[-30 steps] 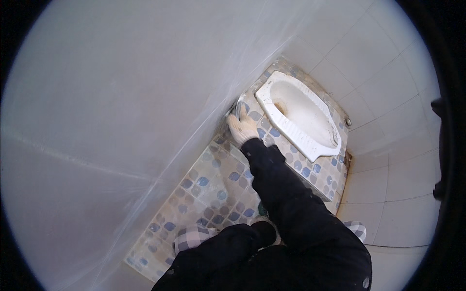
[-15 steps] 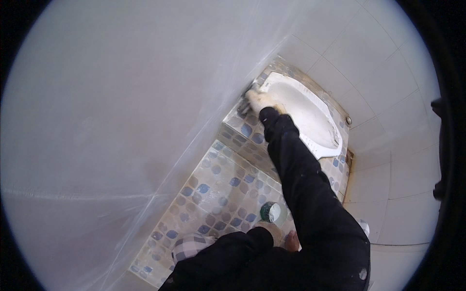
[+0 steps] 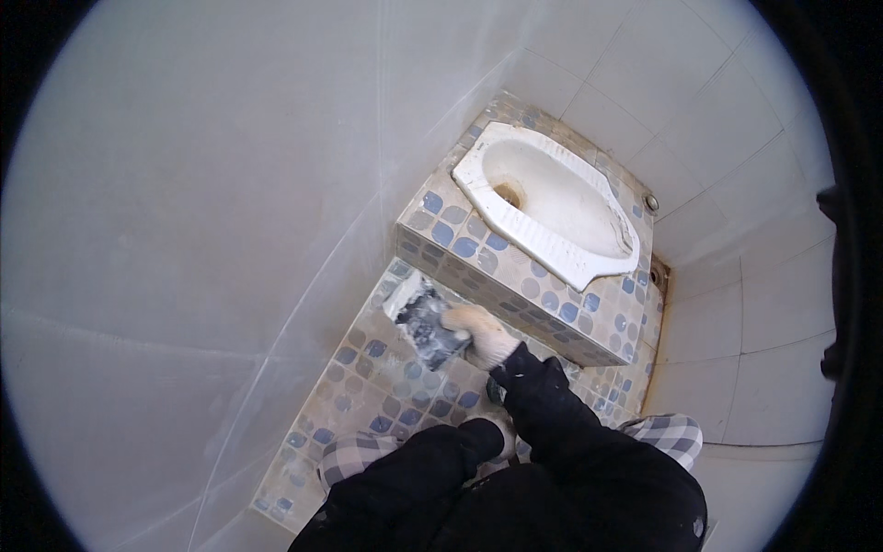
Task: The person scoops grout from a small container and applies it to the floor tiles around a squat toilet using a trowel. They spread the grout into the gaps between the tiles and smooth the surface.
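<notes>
My right hand, in a pale glove, is closed round a flat dark scraper smeared with white paste. It is held over the tiled floor, in front of the raised tiled step. My left hand, also gloved, is low in the middle, close to my body. The black sleeve covers much of it, and its fingers are hidden. Only a sliver of a green tub shows beside my right sleeve, between the two hands.
A white squat toilet pan is set into the raised step, which is patterned with blue and grey tiles. Smooth grey wall rises on the left, pale tiled wall on the right. Checked cloth shows at either side of my arms.
My right hand has drawn back from the wall corner beside the pan to above the lower floor, bringing the scraper with it. The green tub is now mostly covered by my sleeve.
</notes>
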Motion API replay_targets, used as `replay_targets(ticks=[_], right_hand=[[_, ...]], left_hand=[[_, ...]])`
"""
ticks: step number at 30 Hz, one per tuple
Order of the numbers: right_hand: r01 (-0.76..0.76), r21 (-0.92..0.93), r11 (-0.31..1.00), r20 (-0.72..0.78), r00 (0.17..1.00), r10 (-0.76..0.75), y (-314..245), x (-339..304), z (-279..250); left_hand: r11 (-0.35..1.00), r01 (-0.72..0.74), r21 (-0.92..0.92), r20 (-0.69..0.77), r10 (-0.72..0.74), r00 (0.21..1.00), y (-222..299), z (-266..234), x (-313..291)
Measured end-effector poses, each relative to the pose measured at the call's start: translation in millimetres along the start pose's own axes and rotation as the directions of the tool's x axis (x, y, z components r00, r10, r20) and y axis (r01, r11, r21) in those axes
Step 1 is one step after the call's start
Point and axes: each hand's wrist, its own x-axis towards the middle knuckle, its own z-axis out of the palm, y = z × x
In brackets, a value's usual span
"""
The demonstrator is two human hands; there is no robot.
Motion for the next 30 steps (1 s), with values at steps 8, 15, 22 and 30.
replay_targets(ticks=[8, 15, 22, 30], right_hand=[[0.167, 0.301, 0.939, -0.118, 0.984, -0.137, -25, -95, -54], [0.146, -0.012, 0.989, -0.386, 0.912, -0.139, -17, -173, -84], [0.199, -0.161, 0.967, -0.464, 0.849, -0.252, 17, -207, -129], [0.120, -0.353, 0.928, -0.467, 0.837, -0.286, 28, -220, -150]], left_hand=[[0.644, 0.532, -0.550, 0.194, -0.521, 0.831, -4, 2, 30], [-0.672, 0.149, -0.726, 0.207, -0.006, 0.978, -16, 90, 59], [-0.309, 0.379, -0.872, 0.440, -0.159, 0.884, -20, 114, 89], [0.768, 0.470, -0.436, -0.032, -0.535, 0.845, -30, 56, 76]])
